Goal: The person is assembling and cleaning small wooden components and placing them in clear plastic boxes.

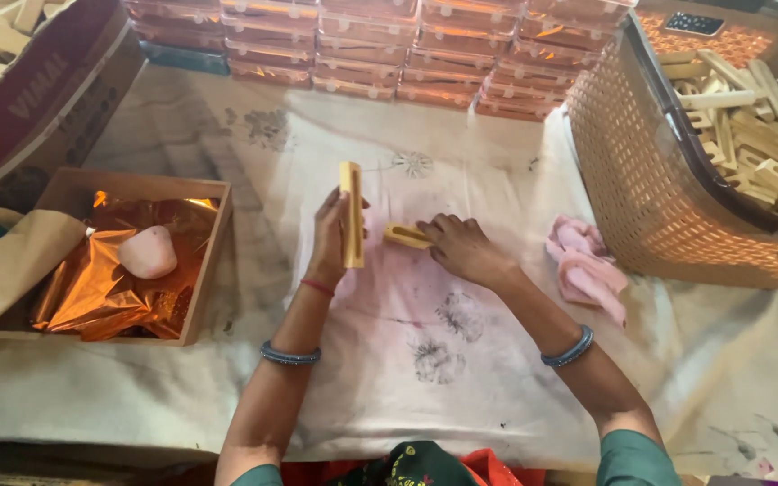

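My left hand holds a long yellow wooden piece upright above the white cloth. My right hand rests on the cloth just to its right, fingers closed on the end of a shorter yellow wooden piece lying flat. The two pieces are apart. Both wrists wear dark bangles, and the left also has a red thread.
A woven plastic basket of pale wooden pieces stands at the right, a pink rag beside it. At the left sits a wooden box with orange foil and a pale lump. Stacked clear flat boxes line the far edge.
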